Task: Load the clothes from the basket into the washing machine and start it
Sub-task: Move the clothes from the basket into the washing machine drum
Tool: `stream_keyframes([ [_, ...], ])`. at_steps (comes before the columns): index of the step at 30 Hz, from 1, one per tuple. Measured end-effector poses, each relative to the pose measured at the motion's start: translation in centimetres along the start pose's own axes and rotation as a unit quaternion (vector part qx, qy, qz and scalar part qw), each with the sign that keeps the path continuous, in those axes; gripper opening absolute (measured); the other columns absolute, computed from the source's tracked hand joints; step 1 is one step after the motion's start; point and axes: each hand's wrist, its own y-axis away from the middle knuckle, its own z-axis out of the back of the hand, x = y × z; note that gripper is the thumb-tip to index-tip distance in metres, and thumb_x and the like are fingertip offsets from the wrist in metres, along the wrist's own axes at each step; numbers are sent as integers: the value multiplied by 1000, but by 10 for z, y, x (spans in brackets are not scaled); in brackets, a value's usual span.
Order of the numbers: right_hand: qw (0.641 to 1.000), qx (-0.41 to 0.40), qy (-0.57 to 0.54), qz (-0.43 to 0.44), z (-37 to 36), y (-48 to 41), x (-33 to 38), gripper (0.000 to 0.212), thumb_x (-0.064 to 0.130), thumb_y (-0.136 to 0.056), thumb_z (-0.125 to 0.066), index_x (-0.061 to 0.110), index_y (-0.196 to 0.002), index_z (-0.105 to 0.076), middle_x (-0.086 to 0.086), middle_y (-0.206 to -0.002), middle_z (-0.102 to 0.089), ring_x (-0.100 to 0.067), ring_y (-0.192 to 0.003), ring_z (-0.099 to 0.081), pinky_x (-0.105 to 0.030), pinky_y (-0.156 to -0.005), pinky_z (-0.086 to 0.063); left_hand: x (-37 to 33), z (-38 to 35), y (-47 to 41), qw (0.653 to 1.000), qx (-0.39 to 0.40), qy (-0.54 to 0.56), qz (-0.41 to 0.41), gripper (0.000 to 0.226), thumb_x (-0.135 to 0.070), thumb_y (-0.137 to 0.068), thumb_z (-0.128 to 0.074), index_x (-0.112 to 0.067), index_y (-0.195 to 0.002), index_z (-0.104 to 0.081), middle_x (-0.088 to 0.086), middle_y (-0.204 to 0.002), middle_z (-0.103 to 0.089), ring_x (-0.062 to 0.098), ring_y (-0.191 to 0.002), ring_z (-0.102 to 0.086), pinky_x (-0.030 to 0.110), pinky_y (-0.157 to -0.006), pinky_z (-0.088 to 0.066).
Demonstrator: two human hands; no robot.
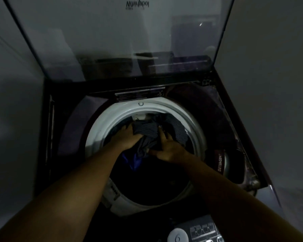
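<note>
I look straight down into a dark top-loading washing machine with a white drum rim. A pile of clothes fills the drum; on top lies a dark striped garment, and a blue piece shows nearer to me. Both my arms reach into the drum. My left hand presses on the left side of the striped garment, with its fingers under a fold. My right hand lies flat on the garment's right side, fingers spread. The basket is not in view.
The glass lid stands raised behind the drum. A detergent compartment sits to the right of the drum. The control panel with a round knob is at the near edge. Pale walls close in on both sides. The room is dim.
</note>
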Motion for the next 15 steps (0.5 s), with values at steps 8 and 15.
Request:
stream_keyframes([
  [8, 994, 14, -67, -84, 11, -54, -14, 102, 82, -85, -45, 23, -162, -13, -8, -168, -20, -32, -153, -23, -44, -123, -21, -11, -6, -25, 999, -10, 27, -26, 85, -74, -85, -48, -37, -158, -22, 3, -162, -32, 28, -144, -39, 45, -117, -34],
  [15, 995, 4, -55, -81, 12, -55, -16, 86, 62, -95, -51, 20, -162, -17, -13, -167, -20, -32, -154, -19, -45, -125, -16, -22, -15, 39, 957, -97, -233, -140, 108, -60, -83, -65, -32, -160, 4, 8, -165, 1, 37, -149, -12, 60, -115, -30],
])
